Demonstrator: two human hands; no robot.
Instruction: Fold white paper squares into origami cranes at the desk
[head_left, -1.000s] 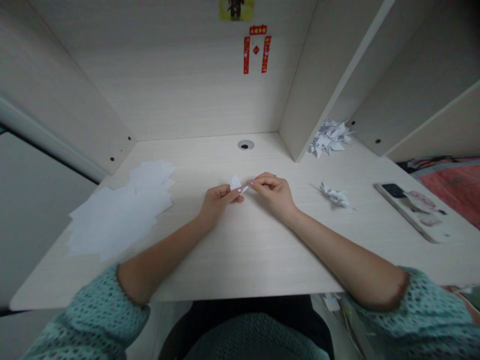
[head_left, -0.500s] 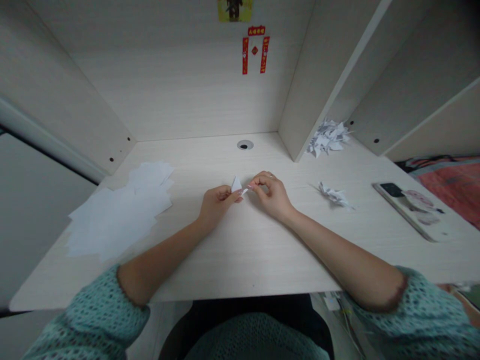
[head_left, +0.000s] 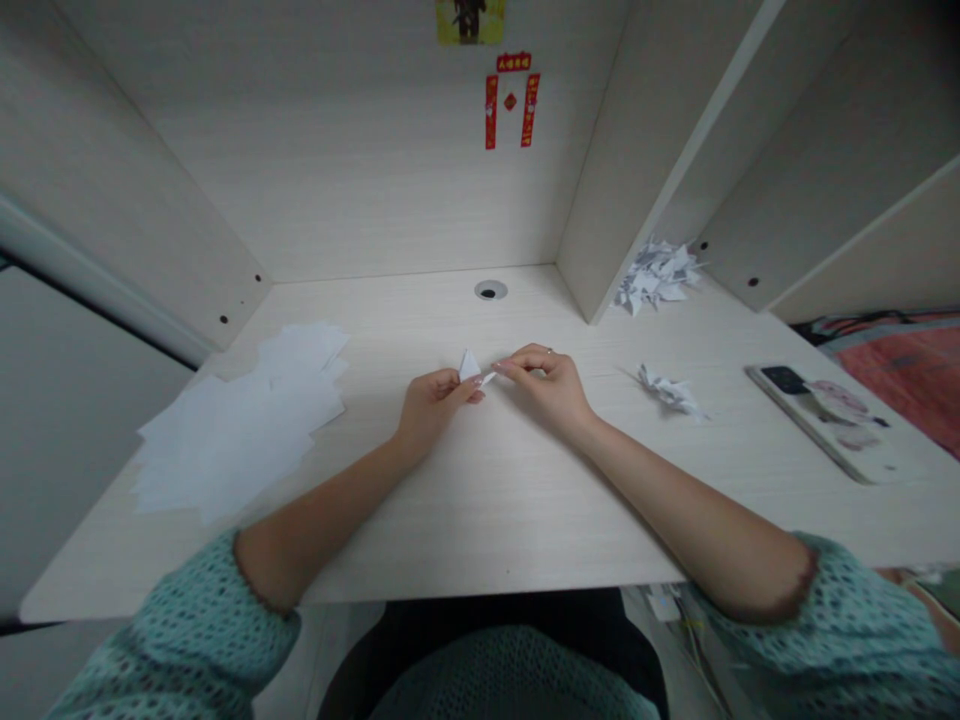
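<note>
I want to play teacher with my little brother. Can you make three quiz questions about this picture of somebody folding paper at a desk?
1. True or false: both hands, the left hand and the right hand, pinch the small white folded paper piece.
2. Which side of the pale wooden desk holds the loose stack of flat white paper sheets? A) the person's left B) the person's right C) the middle
3. Fill in: the single finished white folded paper figure lies between the right hand and the ____ with the patterned case.

Key: 1 true; 2 A; 3 phone.
</note>
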